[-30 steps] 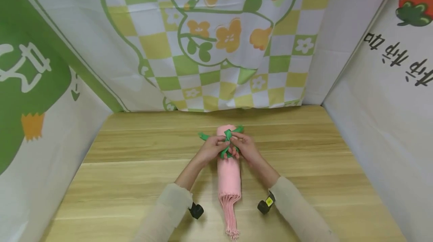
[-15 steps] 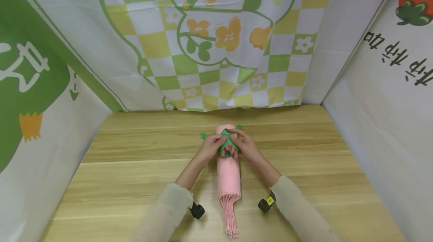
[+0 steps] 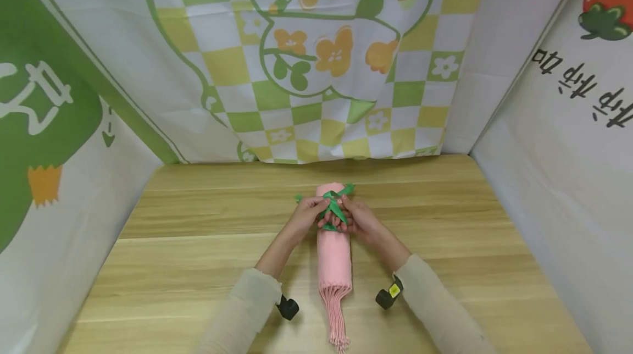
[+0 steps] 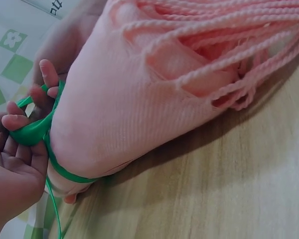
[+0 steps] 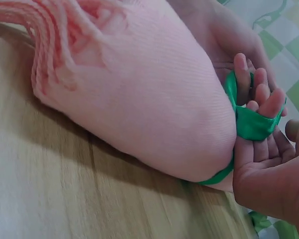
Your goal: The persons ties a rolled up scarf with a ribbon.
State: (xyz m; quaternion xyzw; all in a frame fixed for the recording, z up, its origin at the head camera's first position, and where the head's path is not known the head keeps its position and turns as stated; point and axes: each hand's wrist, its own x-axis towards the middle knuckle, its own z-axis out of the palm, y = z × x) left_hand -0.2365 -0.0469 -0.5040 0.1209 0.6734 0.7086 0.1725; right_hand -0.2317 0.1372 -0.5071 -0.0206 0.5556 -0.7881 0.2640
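Note:
A rolled pink scarf (image 3: 334,258) lies lengthwise on the table, its twisted fringe (image 3: 337,315) trailing toward the person. Round its far half runs a green satin ribbon (image 3: 338,210), with a loop and crossing strands bunched on top. My left hand (image 3: 305,217) pinches the ribbon from the left, between thumb and fingers. From the right, my right hand (image 3: 366,222) holds the ribbon too, fingertips close to the left ones. In the right wrist view a flat green band (image 5: 256,123) wraps across fingers between the two hands. Part of the crossing is hidden behind the fingers.
The wooden table (image 3: 198,266) spreads out on both sides of the scarf. A checked, flowered cloth (image 3: 316,123) hangs at its back edge, with printed panels at left and right. Black wrist cameras (image 3: 288,307) hang below both sleeves.
The right index finger has curled in and down from its stretched position. A ribbon strand now slants toward the lower right, and the left ribbon end has drawn closer to the scarf.

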